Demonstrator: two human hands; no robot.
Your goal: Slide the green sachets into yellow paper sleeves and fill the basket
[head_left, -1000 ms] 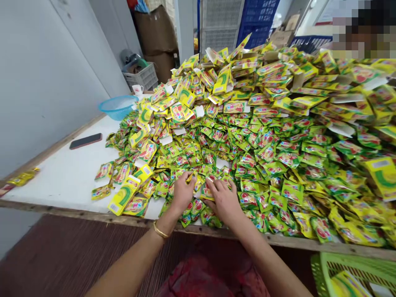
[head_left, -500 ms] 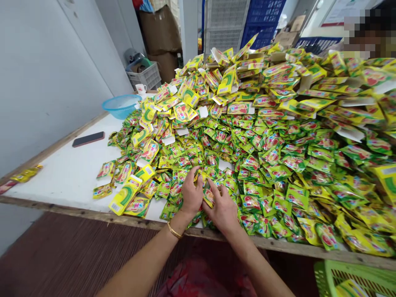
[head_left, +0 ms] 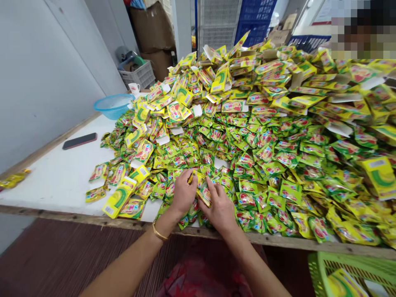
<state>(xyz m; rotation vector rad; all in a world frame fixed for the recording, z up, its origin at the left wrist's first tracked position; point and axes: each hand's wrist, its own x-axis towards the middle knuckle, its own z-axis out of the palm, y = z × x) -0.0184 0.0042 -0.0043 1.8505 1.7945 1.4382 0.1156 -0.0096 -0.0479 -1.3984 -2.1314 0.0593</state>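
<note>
Between my hands, over the near edge of the heap, is a small yellow packet [head_left: 204, 193]. My right hand [head_left: 219, 206] pinches it from the right, thumb below and fingers above. The fingers of my left hand [head_left: 185, 192], with a gold bangle on the wrist, are closed on a yellow piece at the packet's left side; its exact shape is partly hidden. Green and yellow sachets [head_left: 247, 161] lie all around and beneath both hands. Yellow boxes [head_left: 119, 198] rest on the table to the left of my left hand.
Many open yellow boxes [head_left: 235, 106] are piled behind the sachets. On the white table [head_left: 77, 165] are a phone [head_left: 79, 140] and a blue basin [head_left: 114, 106]. A green basket [head_left: 355, 266] stands low at the right. Another person is at the back right.
My left hand has shifted slightly left, opening a wider gap from my right hand, and more of the yellow packet shows. The whole view has shifted a little.
</note>
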